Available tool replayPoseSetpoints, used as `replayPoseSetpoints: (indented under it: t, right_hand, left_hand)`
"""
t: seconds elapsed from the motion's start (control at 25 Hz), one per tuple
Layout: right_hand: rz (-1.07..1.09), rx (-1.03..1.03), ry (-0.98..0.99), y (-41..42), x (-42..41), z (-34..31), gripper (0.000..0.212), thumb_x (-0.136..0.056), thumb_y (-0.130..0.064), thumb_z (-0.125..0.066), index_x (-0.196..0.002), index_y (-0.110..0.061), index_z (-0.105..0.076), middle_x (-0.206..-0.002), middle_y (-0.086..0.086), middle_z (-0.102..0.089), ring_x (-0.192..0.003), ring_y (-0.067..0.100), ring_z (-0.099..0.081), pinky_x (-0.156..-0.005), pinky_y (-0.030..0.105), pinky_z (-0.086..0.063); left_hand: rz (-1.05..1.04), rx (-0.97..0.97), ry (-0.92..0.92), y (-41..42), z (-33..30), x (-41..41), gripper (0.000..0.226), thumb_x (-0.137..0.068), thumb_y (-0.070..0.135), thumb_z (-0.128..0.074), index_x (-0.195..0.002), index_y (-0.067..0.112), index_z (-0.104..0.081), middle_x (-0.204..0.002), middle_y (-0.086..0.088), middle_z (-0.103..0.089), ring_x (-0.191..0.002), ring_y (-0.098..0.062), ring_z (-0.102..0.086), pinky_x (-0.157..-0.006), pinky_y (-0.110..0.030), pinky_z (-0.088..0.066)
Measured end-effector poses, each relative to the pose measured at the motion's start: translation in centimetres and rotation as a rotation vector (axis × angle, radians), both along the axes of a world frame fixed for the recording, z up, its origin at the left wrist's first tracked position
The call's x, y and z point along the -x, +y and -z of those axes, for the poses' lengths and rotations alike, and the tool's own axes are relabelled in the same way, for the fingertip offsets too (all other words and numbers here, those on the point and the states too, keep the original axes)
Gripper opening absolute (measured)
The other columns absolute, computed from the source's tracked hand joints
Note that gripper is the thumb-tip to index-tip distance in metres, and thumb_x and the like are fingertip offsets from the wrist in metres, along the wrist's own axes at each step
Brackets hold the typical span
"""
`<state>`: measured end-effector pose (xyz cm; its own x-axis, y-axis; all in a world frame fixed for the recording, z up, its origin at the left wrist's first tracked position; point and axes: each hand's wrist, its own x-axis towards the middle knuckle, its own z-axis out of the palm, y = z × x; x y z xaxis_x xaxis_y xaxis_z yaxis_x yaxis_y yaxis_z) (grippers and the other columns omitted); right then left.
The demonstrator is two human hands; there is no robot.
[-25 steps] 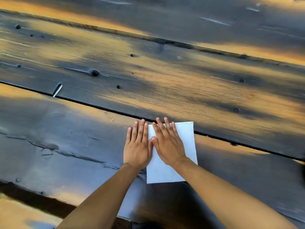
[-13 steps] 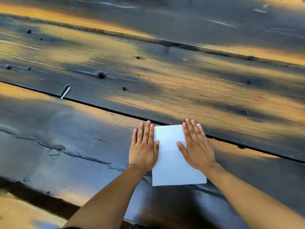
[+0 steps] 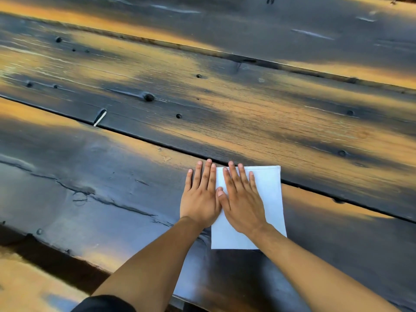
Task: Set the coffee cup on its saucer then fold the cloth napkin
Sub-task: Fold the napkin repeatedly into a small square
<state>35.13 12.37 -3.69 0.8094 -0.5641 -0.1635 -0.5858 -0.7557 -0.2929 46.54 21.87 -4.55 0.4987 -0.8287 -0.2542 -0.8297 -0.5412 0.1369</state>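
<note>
A white cloth napkin (image 3: 269, 194) lies folded into a tall rectangle on the dark wooden table (image 3: 112, 176), near its front edge. My right hand (image 3: 242, 200) rests flat on the napkin's left half, fingers spread and pointing away from me. My left hand (image 3: 200, 197) lies flat beside it, mostly on the bare wood, with its inner edge over the napkin's left border. The two hands touch at the thumbs. Neither hand grips anything. No coffee cup or saucer is in view.
The table is made of wide dark planks with gaps (image 3: 157, 143) between them, knots and small holes. A small pale sliver (image 3: 100, 118) sticks out of one gap at the left. The table's front edge (image 3: 67, 251) runs along the lower left.
My right hand has slid left across the napkin, from its right side back to my left hand. The left hand has stayed put at the napkin's left border.
</note>
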Motion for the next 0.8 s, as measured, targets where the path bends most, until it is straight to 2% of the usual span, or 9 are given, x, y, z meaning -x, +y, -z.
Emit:
replayPoseSetpoints:
  t: [0.12,0.28,0.56,0.72,0.8]
  right_hand:
    - [-0.041,0.031,0.032,0.0,0.6,0.8,0.064,-0.106,-0.049,-0.018,-0.16,-0.016,-0.009,-0.169,0.002,-0.004,-0.156,0.021,0.004,-0.126,0.046,-0.009]
    - [-0.062,0.102,0.079,-3.0,5.6,1.2,0.074,-0.102,-0.054,-0.02,-0.159,-0.008,-0.01,-0.169,0.006,-0.006,-0.156,0.02,-0.001,-0.125,0.047,-0.011]
    - [-0.002,0.083,0.116,-4.2,8.5,1.0,0.074,-0.101,-0.055,-0.019,-0.159,-0.01,-0.005,-0.169,0.002,0.0,-0.156,0.016,0.004,-0.125,0.043,-0.007]
    - [0.009,0.038,0.05,-4.4,8.9,0.4,0.068,-0.104,-0.048,-0.021,-0.16,-0.012,-0.009,-0.169,0.001,0.0,-0.155,0.014,0.007,-0.125,0.04,0.001]
    - [0.038,0.041,0.007,-4.1,9.9,-0.1,0.063,-0.105,-0.042,-0.023,-0.159,-0.012,-0.012,-0.168,0.001,-0.005,-0.156,0.016,0.003,-0.126,0.039,0.002]
  left_hand:
    - [0.008,-0.006,-0.01,0.0,0.1,-0.2,0.067,-0.105,0.041,-0.017,-0.159,0.009,0.004,-0.169,-0.006,0.011,-0.155,-0.026,0.013,-0.126,-0.05,-0.006]
    - [-0.001,0.009,-0.001,0.0,-0.2,-0.1,0.067,-0.105,0.042,-0.015,-0.159,0.01,0.009,-0.168,-0.004,0.014,-0.155,-0.024,0.017,-0.127,-0.049,-0.003]
    - [0.004,0.009,-0.003,-0.1,-0.3,0.0,0.066,-0.105,0.043,-0.012,-0.158,0.012,0.011,-0.167,-0.003,0.018,-0.154,-0.023,0.02,-0.127,-0.048,-0.001]
    - [0.016,0.071,0.005,0.2,0.0,-0.1,0.067,-0.104,0.045,-0.014,-0.16,0.013,0.005,-0.168,-0.002,0.012,-0.155,-0.021,0.016,-0.127,-0.048,-0.004]
    - [0.015,0.133,0.075,0.4,-0.1,-0.7,0.068,-0.104,0.045,-0.02,-0.161,0.014,-0.001,-0.169,0.0,0.008,-0.155,-0.018,0.013,-0.126,-0.048,-0.005]
